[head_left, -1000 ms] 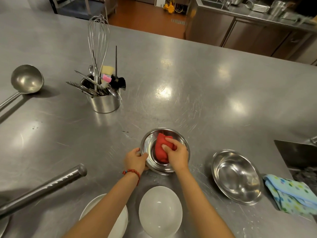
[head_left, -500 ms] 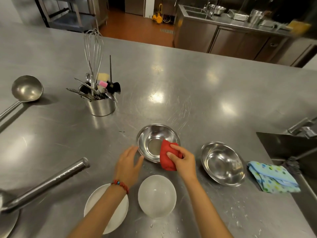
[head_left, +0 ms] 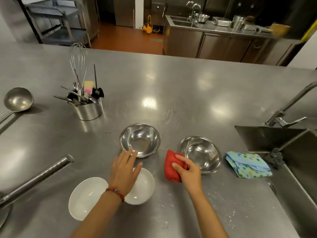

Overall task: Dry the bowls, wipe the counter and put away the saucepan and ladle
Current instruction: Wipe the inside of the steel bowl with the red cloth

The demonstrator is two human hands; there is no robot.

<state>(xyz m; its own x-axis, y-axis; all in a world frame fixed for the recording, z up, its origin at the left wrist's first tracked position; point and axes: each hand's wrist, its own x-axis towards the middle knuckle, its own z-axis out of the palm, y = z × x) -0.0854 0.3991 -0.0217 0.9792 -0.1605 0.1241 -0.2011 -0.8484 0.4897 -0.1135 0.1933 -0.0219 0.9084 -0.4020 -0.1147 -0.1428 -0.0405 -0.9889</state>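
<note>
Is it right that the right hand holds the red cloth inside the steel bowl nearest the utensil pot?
Not quite. The right hand does hold the red cloth, but the cloth is out of that steel bowl: the head view shows it over the counter, between the two steel bowls. The bowl by the utensil pot has nothing in it.

Glossy metal bowls (head_left: 140, 140) on a scuffed steel counter (head_left: 171, 93); red cloth (head_left: 171, 164).
</note>
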